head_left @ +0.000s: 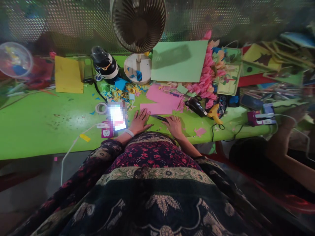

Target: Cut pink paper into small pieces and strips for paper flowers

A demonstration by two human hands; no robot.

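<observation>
My left hand [140, 122] lies flat on the green table [44, 127], fingers spread, just below a pink paper sheet [161, 101]. My right hand [174, 125] rests on the table beside it, fingers bent down next to a dark pen-like tool [159, 118]; whether it grips that tool I cannot tell. A lit phone [116, 116] lies just left of my left hand.
A desk fan [138, 36] stands at the back behind paper scraps [123, 93]. Nearby are a light green sheet [179, 60], a yellow sheet [68, 74], a tape roll [101, 108], a black stapler [195, 107], a yellow glue gun [214, 113] and paper flowers [209, 75]. Another person's arm [290, 154] is at the right.
</observation>
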